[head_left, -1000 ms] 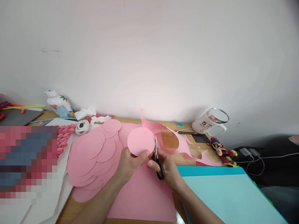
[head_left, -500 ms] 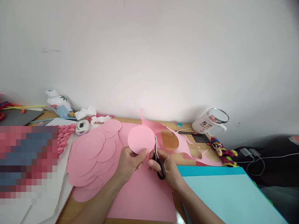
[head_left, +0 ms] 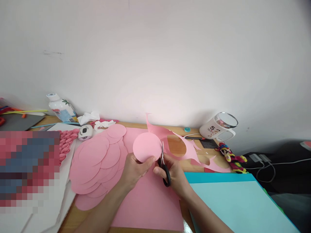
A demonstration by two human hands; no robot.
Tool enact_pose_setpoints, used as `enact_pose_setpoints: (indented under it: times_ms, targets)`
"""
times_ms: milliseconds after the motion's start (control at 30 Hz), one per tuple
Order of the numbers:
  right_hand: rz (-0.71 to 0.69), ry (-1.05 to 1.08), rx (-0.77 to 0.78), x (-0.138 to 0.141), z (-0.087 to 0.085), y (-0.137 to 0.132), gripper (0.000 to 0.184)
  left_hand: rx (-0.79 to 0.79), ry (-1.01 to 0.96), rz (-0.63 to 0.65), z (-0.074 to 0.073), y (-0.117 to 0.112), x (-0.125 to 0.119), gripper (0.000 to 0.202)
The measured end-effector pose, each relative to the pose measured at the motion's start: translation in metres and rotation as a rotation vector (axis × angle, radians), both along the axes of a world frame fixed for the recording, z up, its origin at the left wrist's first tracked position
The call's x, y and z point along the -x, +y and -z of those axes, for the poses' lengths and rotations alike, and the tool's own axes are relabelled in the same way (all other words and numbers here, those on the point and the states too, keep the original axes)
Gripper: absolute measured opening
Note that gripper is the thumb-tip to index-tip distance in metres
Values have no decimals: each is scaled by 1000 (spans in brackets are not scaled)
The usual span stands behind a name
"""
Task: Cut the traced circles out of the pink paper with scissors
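Between thumb and fingers my left hand (head_left: 136, 170) pinches the lower edge of a pink paper circle (head_left: 146, 146). My right hand (head_left: 173, 171) is closed round the black handles of a pair of scissors (head_left: 166, 173), whose blades point up along the circle's right edge. Both hands hover over a pink paper sheet (head_left: 148, 207) lying on the table. A heap of overlapping pink paper circles (head_left: 89, 168) lies left of my left hand. Beyond my right hand, a cut-out pink paper scrap (head_left: 194, 152) with round gaps rests on the wood.
A white mug (head_left: 216, 127) stands at the back right beside a small colourful figure (head_left: 232, 157). Light blue sheets (head_left: 238, 204) lie at the front right. On the left are a white bottle (head_left: 62, 108), crumpled tissue (head_left: 88, 117) and a small white device (head_left: 85, 132). A wall borders the back.
The circle has dipped slightly in my left hand. My right thumb has shifted a little on the scissors, and their blades look closer together. Everything else stays in place.
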State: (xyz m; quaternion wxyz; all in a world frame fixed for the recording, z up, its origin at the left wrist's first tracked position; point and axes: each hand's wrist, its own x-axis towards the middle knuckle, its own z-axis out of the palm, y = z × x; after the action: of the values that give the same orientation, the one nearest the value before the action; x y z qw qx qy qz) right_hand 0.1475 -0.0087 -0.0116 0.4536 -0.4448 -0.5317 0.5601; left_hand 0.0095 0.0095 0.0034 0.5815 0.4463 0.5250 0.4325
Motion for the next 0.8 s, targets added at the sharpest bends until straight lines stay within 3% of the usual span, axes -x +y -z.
enact_pose_setpoints:
  times_ms: [800]
  targets:
    - [5,-41,1,-1,-1,-1,31,-41,25,2,-1,0,-1,32]
